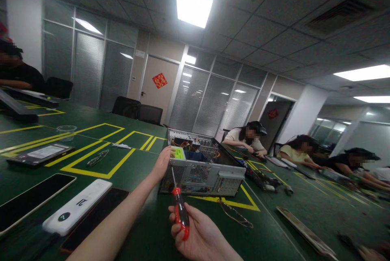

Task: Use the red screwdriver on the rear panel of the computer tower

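An opened desktop computer case (219,171) lies on the green table with its inside facing up. At its near left corner is a power supply (177,153) with a bright green label. My left hand (165,162) grips the power supply at that corner, fingers curled over its edge. In front of the case, my right hand (195,230) is closed round the red and black handle of a screwdriver (180,212). The screwdriver's shaft points up and away toward the rear panel below the power supply. Whether its tip touches a screw is too small to tell.
Left on the table are a hard drive (39,153), a clear plastic cup (67,131), a dark phone (33,200), a white device (77,208) and another phone (94,218). Glasses (236,213) lie near the case. Several people work along the right side.
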Tool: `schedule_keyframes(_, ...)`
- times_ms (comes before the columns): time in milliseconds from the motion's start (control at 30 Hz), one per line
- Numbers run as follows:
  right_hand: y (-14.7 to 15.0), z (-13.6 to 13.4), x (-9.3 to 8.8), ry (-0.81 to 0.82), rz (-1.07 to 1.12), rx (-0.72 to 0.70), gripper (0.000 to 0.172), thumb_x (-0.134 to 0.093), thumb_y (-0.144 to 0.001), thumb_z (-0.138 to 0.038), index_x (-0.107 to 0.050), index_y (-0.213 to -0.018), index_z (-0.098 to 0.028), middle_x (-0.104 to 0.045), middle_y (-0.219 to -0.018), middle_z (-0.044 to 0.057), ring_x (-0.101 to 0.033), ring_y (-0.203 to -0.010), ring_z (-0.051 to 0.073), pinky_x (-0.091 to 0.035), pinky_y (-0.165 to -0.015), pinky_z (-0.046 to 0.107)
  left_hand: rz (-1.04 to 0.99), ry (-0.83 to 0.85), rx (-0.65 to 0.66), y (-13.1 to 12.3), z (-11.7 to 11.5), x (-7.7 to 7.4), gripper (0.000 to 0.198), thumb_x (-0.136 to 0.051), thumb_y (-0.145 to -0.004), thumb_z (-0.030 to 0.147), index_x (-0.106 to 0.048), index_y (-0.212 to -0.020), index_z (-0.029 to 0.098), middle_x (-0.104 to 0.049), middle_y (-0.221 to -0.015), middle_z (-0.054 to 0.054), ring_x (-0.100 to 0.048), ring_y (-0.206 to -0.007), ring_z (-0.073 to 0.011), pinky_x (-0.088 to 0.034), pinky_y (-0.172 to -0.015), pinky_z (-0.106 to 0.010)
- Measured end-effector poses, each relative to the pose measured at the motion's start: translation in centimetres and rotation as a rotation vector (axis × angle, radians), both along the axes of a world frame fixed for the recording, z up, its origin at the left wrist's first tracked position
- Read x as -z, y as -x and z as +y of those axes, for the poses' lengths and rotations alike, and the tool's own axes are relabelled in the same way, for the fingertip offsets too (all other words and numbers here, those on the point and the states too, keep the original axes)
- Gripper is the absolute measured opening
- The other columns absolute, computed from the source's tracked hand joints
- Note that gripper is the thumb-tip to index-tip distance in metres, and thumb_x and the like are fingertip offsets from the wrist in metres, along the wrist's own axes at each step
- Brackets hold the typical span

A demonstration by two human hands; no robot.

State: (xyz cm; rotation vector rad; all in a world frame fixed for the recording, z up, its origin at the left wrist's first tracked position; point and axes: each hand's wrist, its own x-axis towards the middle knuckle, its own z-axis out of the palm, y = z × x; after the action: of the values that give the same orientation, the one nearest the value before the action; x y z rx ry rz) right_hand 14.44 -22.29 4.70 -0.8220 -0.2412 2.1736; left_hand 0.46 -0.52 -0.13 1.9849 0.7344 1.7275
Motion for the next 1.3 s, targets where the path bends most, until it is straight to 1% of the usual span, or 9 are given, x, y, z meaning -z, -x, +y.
schedule_keyframes(133,0.4,-0.3,-0.6,-0.001,0.078,0.087,0.046,-0.037,-0.105,-0.043,-0.063,-0.089,-0.008,-0.056,-0.062,0.000,-0.038,-0.040,0.003,-0.019,-0.037,0.012,0.004,-0.012,0.003,0.0,0.1,0.0,0.042,-0.030,-0.101,0.039,-0.064,-0.085,0.020,-0.070,-0.113,-0.010,-0.053,-0.132,-0.0253,-0.038,-0.119,-0.047)
schedule_keyframes(233,0.6,-0.6,-1.0,0.048,0.074,0.129,0.057,-0.034,-0.106,-0.049,-0.060,-0.077,-0.007,-0.048,-0.055,-0.004,-0.030,-0.036,0.000,-0.016,-0.035,0.011,-0.008,-0.018,-0.001,0.0,0.3,0.2,0.041,-0.031,-0.101,0.038,-0.064,-0.084,0.020,-0.070,-0.113,-0.011,-0.054,-0.132,-0.0259,-0.039,-0.118,-0.047)
schedule_keyframes(400,0.8,-0.6,-1.3,0.064,-0.022,0.190,0.054,-0.035,-0.105,-0.047,-0.062,-0.085,-0.005,-0.064,-0.070,0.008,-0.059,-0.056,0.010,-0.042,-0.047,0.016,-0.006,-0.011,-0.005,-0.1,0.3,0.2,0.041,-0.031,-0.101,0.037,-0.064,-0.084,0.020,-0.070,-0.112,-0.010,-0.054,-0.130,-0.0250,-0.038,-0.119,-0.047)
schedule_keyframes(500,0.7,-0.3,-1.3,0.045,-0.039,0.106,0.053,-0.031,-0.106,-0.046,-0.065,-0.092,-0.007,-0.065,-0.072,0.008,-0.061,-0.059,0.013,-0.047,-0.050,0.021,-0.011,-0.011,-0.005,-0.1,0.2,0.1,0.040,-0.030,-0.101,0.036,-0.063,-0.084,0.020,-0.070,-0.112,-0.010,-0.055,-0.130,-0.0247,-0.038,-0.119,-0.046)
schedule_keyframes(600,0.3,-0.1,-1.0,0.045,0.026,0.032,0.054,-0.027,-0.107,-0.045,-0.065,-0.099,-0.007,-0.060,-0.067,0.003,-0.045,-0.044,0.006,-0.032,-0.040,0.014,-0.012,-0.009,-0.004,-0.1,0.1,0.0,0.039,-0.031,-0.100,0.036,-0.063,-0.084,0.020,-0.069,-0.113,-0.011,-0.054,-0.131,-0.0249,-0.038,-0.119,-0.046)
schedule_keyframes(733,0.0,0.0,-0.5,0.065,0.095,0.116,0.054,-0.039,-0.103,-0.055,-0.063,-0.086,-0.009,-0.049,-0.058,-0.004,-0.032,-0.039,0.001,-0.018,-0.035,0.010,-0.013,-0.012,-0.005,-0.1,0.1,0.0,0.039,-0.031,-0.100,0.035,-0.063,-0.084,0.020,-0.069,-0.113,-0.011,-0.054,-0.130,-0.0249,-0.039,-0.118,-0.046)
schedule_keyframes(1000,1.3,0.0,0.1,0.069,-0.037,0.137,0.048,-0.036,-0.105,-0.045,-0.065,-0.090,-0.009,-0.065,-0.069,0.006,-0.060,-0.054,0.012,-0.048,-0.049,0.021,0.000,-0.020,-0.010,0.1,0.1,0.1,0.040,-0.030,-0.101,0.035,-0.064,-0.085,0.020,-0.069,-0.113,-0.010,-0.054,-0.131,-0.0247,-0.038,-0.119,-0.046)
schedule_keyframes(1133,1.1,0.3,0.9,0.055,-0.004,0.082,0.043,-0.038,-0.105,-0.041,-0.067,-0.095,-0.011,-0.059,-0.064,0.002,-0.046,-0.044,0.007,-0.030,-0.040,0.014,-0.002,-0.020,-0.005,0.0,0.3,0.2,0.041,-0.030,-0.101,0.038,-0.064,-0.086,0.020,-0.070,-0.113,-0.010,-0.053,-0.132,-0.0250,-0.039,-0.118,-0.046)
schedule_keyframes(1300,1.0,0.6,1.5,0.085,-0.036,0.167,0.039,-0.058,-0.098,-0.038,-0.059,-0.070,-0.012,-0.048,-0.054,-0.005,-0.036,-0.040,0.001,-0.020,-0.038,0.008,-0.010,-0.018,-0.006,0.0,0.3,0.3,0.041,-0.030,-0.101,0.039,-0.064,-0.086,0.021,-0.069,-0.114,-0.010,-0.053,-0.132,-0.0252,-0.039,-0.118,-0.046)
